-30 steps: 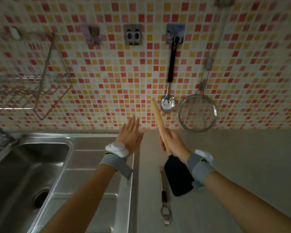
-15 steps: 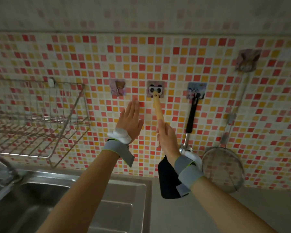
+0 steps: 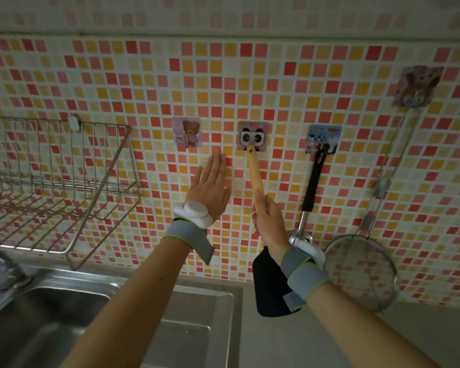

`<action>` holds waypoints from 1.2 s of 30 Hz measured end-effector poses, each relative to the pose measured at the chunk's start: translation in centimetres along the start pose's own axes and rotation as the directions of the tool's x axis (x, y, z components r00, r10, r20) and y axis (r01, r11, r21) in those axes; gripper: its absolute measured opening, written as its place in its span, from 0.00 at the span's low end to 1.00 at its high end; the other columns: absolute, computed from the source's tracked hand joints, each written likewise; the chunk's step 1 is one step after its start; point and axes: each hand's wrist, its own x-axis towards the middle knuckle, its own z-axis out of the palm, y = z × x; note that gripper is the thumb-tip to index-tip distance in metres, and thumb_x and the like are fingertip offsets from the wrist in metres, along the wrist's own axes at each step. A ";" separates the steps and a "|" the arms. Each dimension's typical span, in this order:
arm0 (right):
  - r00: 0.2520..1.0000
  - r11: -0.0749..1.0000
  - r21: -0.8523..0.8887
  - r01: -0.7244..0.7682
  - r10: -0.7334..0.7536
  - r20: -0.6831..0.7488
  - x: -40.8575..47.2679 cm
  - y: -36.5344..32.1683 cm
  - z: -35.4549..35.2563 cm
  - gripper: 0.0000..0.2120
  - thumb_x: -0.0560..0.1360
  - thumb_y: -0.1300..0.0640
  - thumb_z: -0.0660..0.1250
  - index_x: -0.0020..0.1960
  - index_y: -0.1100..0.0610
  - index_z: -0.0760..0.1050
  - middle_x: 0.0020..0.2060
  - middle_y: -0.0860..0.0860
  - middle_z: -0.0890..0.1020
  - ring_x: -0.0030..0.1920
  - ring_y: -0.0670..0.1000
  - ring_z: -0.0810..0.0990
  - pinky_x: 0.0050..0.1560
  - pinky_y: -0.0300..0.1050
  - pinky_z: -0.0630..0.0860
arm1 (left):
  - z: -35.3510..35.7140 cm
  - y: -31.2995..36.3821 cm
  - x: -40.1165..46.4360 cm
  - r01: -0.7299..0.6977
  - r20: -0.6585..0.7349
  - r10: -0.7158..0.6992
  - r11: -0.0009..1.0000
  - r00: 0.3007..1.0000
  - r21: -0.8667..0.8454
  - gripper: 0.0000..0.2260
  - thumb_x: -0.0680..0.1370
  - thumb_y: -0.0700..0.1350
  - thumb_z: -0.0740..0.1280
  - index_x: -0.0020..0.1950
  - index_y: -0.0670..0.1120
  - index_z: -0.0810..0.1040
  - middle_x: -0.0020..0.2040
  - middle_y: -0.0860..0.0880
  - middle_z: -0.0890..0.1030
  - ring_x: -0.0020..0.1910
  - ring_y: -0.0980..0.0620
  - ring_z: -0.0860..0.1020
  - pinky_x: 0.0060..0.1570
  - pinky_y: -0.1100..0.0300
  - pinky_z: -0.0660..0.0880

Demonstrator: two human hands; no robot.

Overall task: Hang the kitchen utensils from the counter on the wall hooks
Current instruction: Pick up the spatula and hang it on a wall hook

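My right hand [image 3: 269,223] grips the wooden handle of a spatula [image 3: 255,170] with a black blade hanging below my wrist. The handle's tip, with its small hole, sits right at the panda hook [image 3: 252,136]; whether it hangs on the hook I cannot tell. My left hand [image 3: 210,188] is flat and open against the tiles, just left of the handle and below the bear hook [image 3: 187,132], which is bare. A black-handled ladle [image 3: 313,179] hangs from the blue hook [image 3: 322,139]. A wire strainer [image 3: 361,274] hangs from the far right hook [image 3: 416,87].
A wire dish rack [image 3: 64,181] juts out from the wall at the left. Below it lies the steel sink [image 3: 64,309] with a tap [image 3: 3,272] at the far left. Grey counter [image 3: 422,338] runs along the lower right.
My right hand has lifted the spatula from above the counter up to the panda hook. My left hand has risen with it to the tiles. The view has tilted up; the peeler on the counter is out of sight.
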 end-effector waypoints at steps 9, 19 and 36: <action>0.983 0.972 -0.206 -0.115 0.141 0.117 2.3 -0.5 -0.5 0.30 0.77 0.42 0.57 0.45 0.70 0.80 0.43 0.64 0.84 0.47 0.62 0.83 0.57 0.59 0.78 | -0.1 0.1 -0.1 -0.007 -0.009 0.006 1.000 1.000 -0.013 0.29 0.82 0.49 0.49 0.76 0.42 0.36 0.79 0.45 0.38 0.78 0.48 0.40 0.77 0.52 0.44; 0.989 0.598 -0.801 0.013 0.108 0.097 3.9 -1.0 -2.0 0.33 0.74 0.31 0.49 0.26 0.57 0.65 0.23 0.53 0.71 0.27 0.53 0.71 0.32 0.46 0.67 | -0.7 0.1 -0.3 -0.015 0.021 0.015 1.000 1.000 0.017 0.29 0.82 0.49 0.50 0.76 0.42 0.37 0.79 0.45 0.38 0.78 0.48 0.40 0.78 0.50 0.46; 0.856 0.483 -0.871 -0.090 0.485 0.180 -19.3 5.7 -5.9 0.18 0.78 0.48 0.59 0.37 0.60 0.71 0.33 0.57 0.75 0.32 0.55 0.75 0.32 0.44 0.67 | 4.8 10.2 -25.4 0.085 0.498 0.070 0.955 0.865 -0.282 0.16 0.81 0.49 0.52 0.62 0.43 0.72 0.59 0.41 0.79 0.55 0.39 0.79 0.52 0.49 0.76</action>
